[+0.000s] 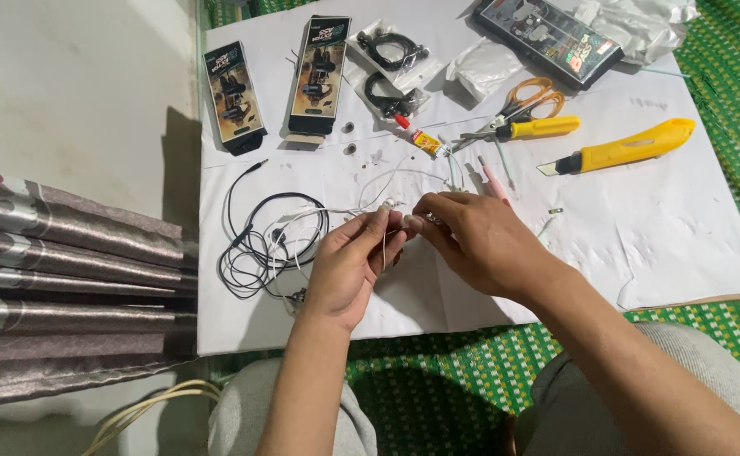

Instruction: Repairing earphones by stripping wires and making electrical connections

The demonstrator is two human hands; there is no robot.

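Note:
My left hand (349, 262) and my right hand (476, 241) meet over a white paper sheet (674, 228). Between their fingertips they pinch a thin white earphone cable (384, 245) with a small white earbud at its end. The cable runs left into a tangle of black and white cables (269, 241). A small glue tube (421, 138) lies just beyond the hands.
A yellow utility knife (623, 148), orange-handled scissors (526, 97) and yellow-handled pliers (530, 128) lie at the back right. Two dark earphone boxes (235, 93) (321, 74), bagged black earphones (391, 51) and a flat dark package (552, 38) sit at the back. Folded striped cloth (66, 279) lies left.

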